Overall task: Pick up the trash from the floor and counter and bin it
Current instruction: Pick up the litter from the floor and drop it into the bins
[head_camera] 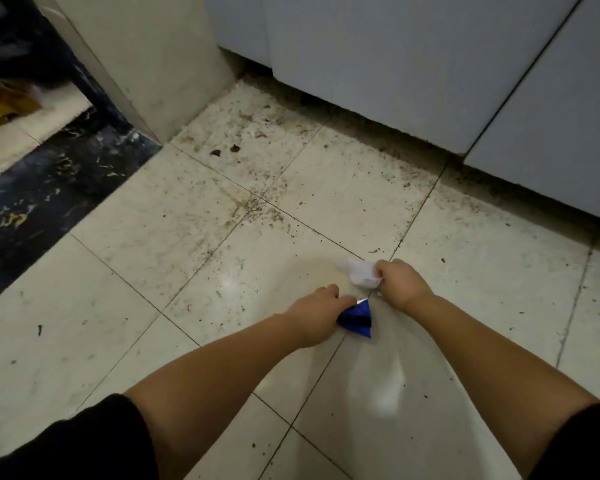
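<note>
Both arms reach down to the tiled floor. My left hand is closed on a crumpled blue wrapper, which sticks out to the right of the fist just above the tiles. My right hand is closed on a crumpled white tissue, which bulges out to the left of its fingers. The two hands are close together, the tissue just above the wrapper. No bin is in view.
Pale cabinet doors run along the back and right. A cream wall corner stands at the back left beside a dark marble threshold. Brown crumbs and scraps litter the tiles near the cabinets.
</note>
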Action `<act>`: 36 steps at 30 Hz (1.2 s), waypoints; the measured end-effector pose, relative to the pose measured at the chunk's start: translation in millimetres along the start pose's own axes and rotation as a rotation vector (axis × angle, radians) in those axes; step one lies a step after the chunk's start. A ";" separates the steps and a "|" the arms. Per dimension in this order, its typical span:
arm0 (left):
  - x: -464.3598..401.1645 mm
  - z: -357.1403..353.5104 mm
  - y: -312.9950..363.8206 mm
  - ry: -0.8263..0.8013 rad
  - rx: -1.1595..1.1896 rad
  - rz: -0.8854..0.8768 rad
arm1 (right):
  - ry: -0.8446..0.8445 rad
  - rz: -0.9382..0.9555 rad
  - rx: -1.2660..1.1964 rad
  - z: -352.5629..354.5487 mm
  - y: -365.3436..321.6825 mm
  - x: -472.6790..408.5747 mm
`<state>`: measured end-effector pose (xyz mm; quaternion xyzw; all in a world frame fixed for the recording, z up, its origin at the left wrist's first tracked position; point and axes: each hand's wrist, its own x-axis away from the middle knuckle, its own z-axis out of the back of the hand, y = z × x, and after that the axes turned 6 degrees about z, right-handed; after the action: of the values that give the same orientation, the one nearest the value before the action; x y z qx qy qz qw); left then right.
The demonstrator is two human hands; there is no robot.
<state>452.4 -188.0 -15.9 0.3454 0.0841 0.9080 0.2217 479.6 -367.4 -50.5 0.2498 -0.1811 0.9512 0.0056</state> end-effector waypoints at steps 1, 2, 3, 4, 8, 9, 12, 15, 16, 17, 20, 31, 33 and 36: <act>10.7 3.8 -11.5 0.036 0.030 0.037 | 0.022 0.017 -0.023 2.7 -11.4 -1.2; 22.5 7.6 -24.2 0.080 0.071 0.081 | 0.043 0.044 -0.043 5.3 -25.3 -2.3; 36.1 11.9 -38.3 0.131 0.119 0.129 | 0.062 0.079 -0.055 8.4 -42.0 -3.3; 51.1 15.6 -53.5 0.183 0.163 0.176 | 0.077 0.120 -0.059 11.4 -60.6 -3.9; 127.0 24.6 -118.5 0.353 0.287 0.355 | 0.103 0.303 -0.033 20.6 -152.6 3.6; 149.8 24.4 -135.4 0.397 0.318 0.400 | 0.101 0.352 -0.015 21.2 -179.1 8.9; 224.4 19.2 -184.2 0.533 0.402 0.527 | 0.100 0.499 0.055 18.2 -263.3 32.3; 301.2 12.3 -226.6 0.666 0.452 0.622 | 0.118 0.629 0.107 6.7 -351.6 66.0; 326.4 10.1 -239.6 0.713 0.457 0.645 | 0.126 0.673 0.125 1.6 -381.1 78.8; 351.9 8.3 -252.2 0.762 0.456 0.665 | 0.136 0.723 0.146 -3.8 -410.9 92.3; 431.2 1.9 -290.3 0.901 0.413 0.700 | 0.154 0.892 0.191 -23.4 -497.4 133.5; 642.0 -84.3 -430.4 0.847 0.229 1.083 | 0.178 1.225 0.395 -147.3 -720.8 242.2; 639.7 -98.1 -441.6 0.654 0.159 1.090 | 0.087 1.202 0.630 -175.4 -734.8 245.4; 622.2 -106.3 -450.3 0.387 0.106 1.039 | -0.034 1.015 0.983 -214.6 -750.1 234.9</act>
<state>124.4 498.3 134.0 0.1788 -0.0127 0.9394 -0.2923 248.3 389.2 144.1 0.1227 0.1753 0.8038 -0.5551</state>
